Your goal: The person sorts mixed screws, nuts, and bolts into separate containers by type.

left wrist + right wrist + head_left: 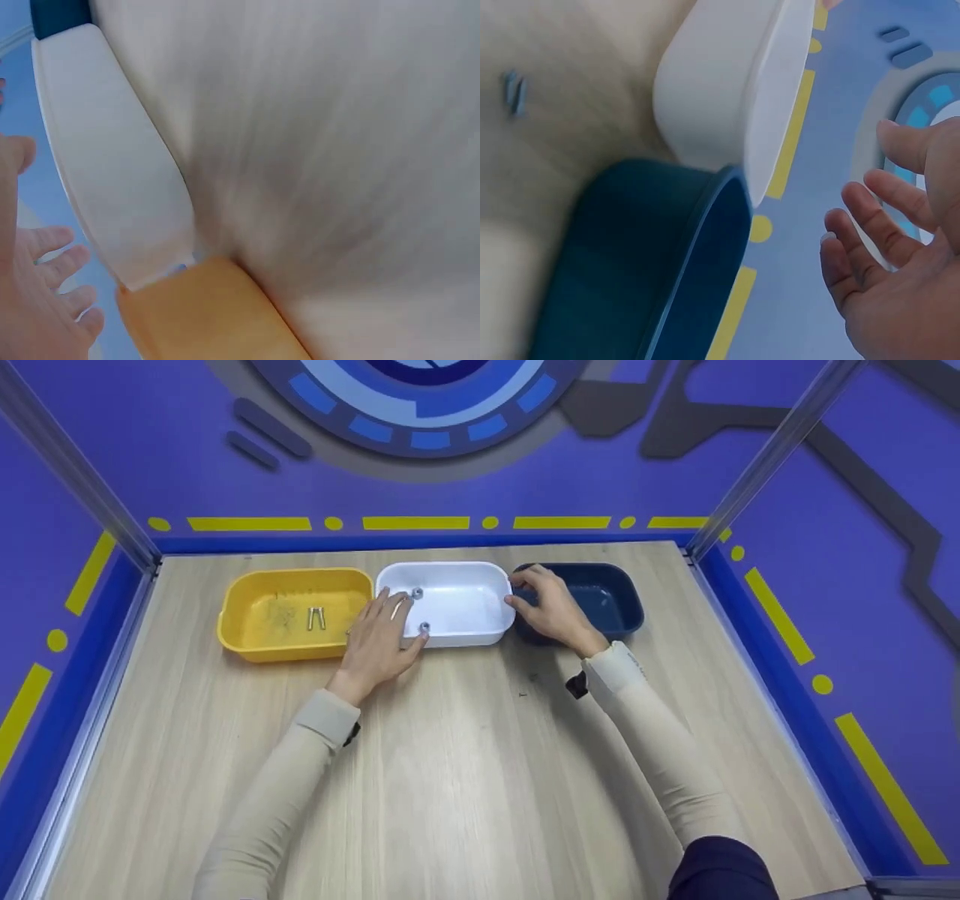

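Note:
Three plastic bins stand in a row: a yellow bin, a white bin and a dark blue bin. My left hand is over the meeting ends of the yellow and white bins, fingers extended. Near its fingers, a metal nut and a second metal nut lie in the white bin. My right hand is at the white bin's right end, over the dark blue bin; its fingers look loosely spread in the right wrist view. Two metal pins or bolts lie in the yellow bin.
The bins sit toward the back of a wooden table. Small slender pieces lie on the tabletop in front of the dark blue bin. Purple panels with yellow markings enclose the back and sides.

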Demonstrator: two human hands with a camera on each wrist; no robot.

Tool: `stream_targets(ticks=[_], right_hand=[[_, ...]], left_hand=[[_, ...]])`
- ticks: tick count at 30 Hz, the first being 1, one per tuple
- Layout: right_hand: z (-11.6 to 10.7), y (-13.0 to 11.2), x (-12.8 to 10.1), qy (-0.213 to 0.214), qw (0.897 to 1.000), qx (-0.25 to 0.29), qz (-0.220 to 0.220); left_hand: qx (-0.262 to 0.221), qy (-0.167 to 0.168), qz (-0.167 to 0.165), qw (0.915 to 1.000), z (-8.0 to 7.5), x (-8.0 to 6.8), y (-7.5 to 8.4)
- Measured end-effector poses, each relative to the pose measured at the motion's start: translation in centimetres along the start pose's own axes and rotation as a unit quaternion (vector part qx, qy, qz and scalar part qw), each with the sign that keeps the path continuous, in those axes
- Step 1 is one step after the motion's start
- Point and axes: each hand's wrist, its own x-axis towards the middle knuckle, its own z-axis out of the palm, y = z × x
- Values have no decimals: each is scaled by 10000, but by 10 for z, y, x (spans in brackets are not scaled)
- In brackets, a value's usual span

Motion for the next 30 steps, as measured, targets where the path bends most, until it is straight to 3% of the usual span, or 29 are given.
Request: stream_targets(ticks=[8, 12, 16, 22, 25, 30], right_hand=[[-8, 17, -10, 237, 9995, -123, -155], [-17, 28, -15, 368, 9990, -191, -188], [-30, 39, -22, 551, 9983, -185, -53], [-47, 55, -33, 811, 9965, -210, 32], [-51, 64, -42, 793, 9964, -253, 167], [-56, 81, -60, 658, 9950, -507, 545]], left_hand=[[-232, 533, 471, 9972, 13, -8, 25], [-532, 647, 528, 9951, 21, -10, 43], [-771, 732, 638, 9923, 28, -11, 63], [-866, 1063, 1070, 9848, 40, -9, 86], [-966, 1088, 1218, 9818, 47, -10, 97], [-1185, 822, 1351, 9803, 60, -13, 114]])
